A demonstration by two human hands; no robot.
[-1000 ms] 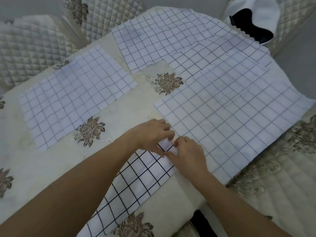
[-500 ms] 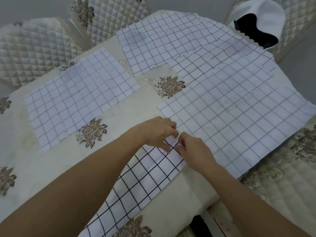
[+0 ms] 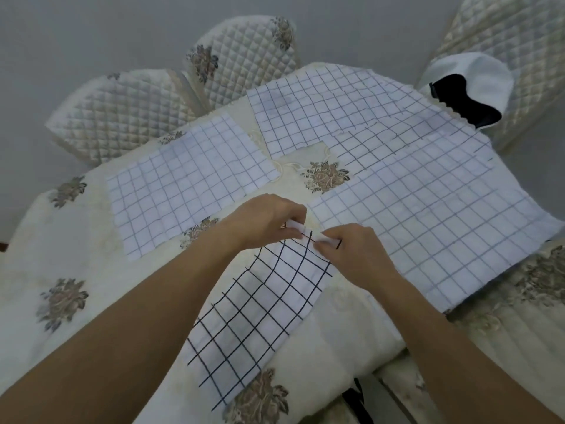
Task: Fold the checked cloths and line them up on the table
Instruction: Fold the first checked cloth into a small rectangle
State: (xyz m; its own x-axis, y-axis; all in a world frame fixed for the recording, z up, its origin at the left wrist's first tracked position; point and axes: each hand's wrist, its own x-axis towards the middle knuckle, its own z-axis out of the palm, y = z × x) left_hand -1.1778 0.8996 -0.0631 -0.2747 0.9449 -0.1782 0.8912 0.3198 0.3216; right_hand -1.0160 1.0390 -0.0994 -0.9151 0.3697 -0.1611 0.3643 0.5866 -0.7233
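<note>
- Left hand (image 3: 269, 220): fingers curled, pinching the far edge of the dark cloth (image 3: 260, 316) at its left corner. A small roll of white fabric shows at the fingertips.
- Right hand (image 3: 354, 255): same grip, with thumb and fingers pinching that far edge at the right corner.
- The hands are close together, not touching. A short stretch of cloth edge spans between them.
- Both forearms come in from the bottom of the view. The left one hides the near-left part of the dark cloth.
- Dark cloth: white with a bold black grid, a narrow strip. It runs from the hands back toward the near table edge and lies on the table (image 3: 39, 240). Its far edge looks slightly raised at the pinch points.
- Big cloth (image 3: 428, 228): pale thin grid, flat, just right of the hands, reaching the right table edge.
- Left cloth (image 3: 189, 185): pale grid, flat, beyond the left hand, apart from the dark cloth.
- Far cloth (image 3: 318, 108): pale grid, at the far table edge. More pale checked fabric overlaps from it down to the big cloth; I cannot tell the layer count.
- Table: cream cover with brown flower motifs.
- Chairs (image 3: 122, 111): quilted cream covers, two beyond the far side, one at far right.
- White item (image 3: 477, 75) with a black part sits by the far-right chair; I cannot tell what it is.
</note>
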